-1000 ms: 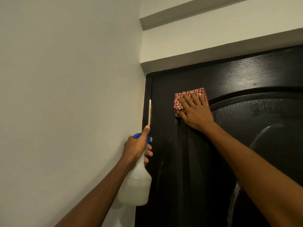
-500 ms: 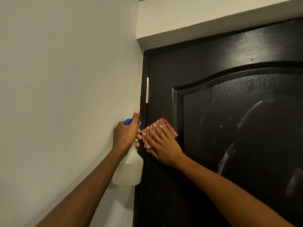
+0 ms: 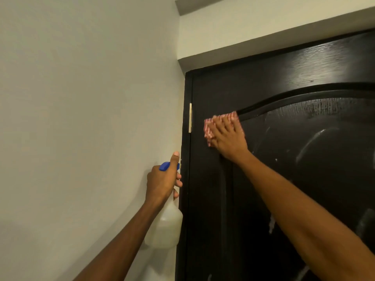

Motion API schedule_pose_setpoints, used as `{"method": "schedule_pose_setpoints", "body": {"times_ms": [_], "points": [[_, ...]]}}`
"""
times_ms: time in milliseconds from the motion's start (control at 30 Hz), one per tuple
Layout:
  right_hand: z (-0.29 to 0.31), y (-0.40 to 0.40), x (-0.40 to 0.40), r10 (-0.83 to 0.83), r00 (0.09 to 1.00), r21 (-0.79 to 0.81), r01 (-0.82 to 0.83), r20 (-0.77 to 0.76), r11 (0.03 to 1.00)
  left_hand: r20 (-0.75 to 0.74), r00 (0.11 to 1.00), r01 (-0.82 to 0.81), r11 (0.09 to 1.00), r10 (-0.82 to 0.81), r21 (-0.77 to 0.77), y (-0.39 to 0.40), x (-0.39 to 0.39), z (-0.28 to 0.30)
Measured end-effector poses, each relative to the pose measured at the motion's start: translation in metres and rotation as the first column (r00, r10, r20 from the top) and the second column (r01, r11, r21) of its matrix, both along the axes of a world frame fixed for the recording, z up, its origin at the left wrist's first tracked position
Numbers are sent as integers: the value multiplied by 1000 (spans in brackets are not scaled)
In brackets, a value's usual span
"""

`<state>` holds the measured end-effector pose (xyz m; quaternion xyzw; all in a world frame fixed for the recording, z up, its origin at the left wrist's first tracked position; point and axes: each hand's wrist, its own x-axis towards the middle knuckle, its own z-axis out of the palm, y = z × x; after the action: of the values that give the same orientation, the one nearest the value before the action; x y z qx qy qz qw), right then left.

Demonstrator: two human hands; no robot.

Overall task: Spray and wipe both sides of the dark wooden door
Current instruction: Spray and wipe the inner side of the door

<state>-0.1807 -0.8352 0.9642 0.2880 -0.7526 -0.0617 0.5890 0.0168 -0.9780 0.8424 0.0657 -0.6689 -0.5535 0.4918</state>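
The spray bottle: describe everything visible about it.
The spray bottle has a translucent whitish plastic body and a blue trigger head. It hangs roughly upright beside the dark door's hinge edge, in front of the pale wall. The left hand grips its neck, thumb raised over the blue head. The nozzle is hidden; the liquid level cannot be told.

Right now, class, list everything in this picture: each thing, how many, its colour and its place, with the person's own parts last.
dark wooden door: one, black, right, streaked wet.
brass-coloured hinge: one, door's left edge.
red-and-white checked cloth: one, pressed flat on door beside arched panel.
translucent plastic spray bottle: one, whitish with blue top, beside door frame.
plain wall: one, pale, left.
left hand: grips bottle.
right hand: flat on cloth.
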Motion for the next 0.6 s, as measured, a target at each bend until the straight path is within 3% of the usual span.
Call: {"method": "schedule_pose_setpoints", "body": {"times_ms": [67, 167, 267, 333, 433, 500, 600], "points": [[40, -4, 3, 18, 999, -118, -12, 44, 993, 11, 998, 64, 998, -64, 19, -6, 1, 6], [27, -23, 4, 53, 994, -115, -41, 100, 992, 27, 989, 142, 989, -143, 51, -10, 1, 6], [-52, -25, 2, 117, 987, 133, -131, 108, 982, 9, 1000, 24, 1000, -24, 11, -6, -1, 0], [-112, -8, -2, 159, 982, 348, -184, 100, 919, -6, 1000, -24, 1000, 24, -3, 1, -2, -3], [-155, 27, -11, 97, 993, 551, -116, 63, 826, 19, 1000, -23, 1000, 23, -7, 16, -4, -4], [-131, 46, -14, 43, 999, 535, -41, 9, 844, 30, 999, -23, 1000, 24, -19, 28, -5, -1], [-56, 80, -13, 9, 1000, 283, -6, -8, 959, 6, 1000, 15, 1000, -15, -9, 46, -8, 11]]}}
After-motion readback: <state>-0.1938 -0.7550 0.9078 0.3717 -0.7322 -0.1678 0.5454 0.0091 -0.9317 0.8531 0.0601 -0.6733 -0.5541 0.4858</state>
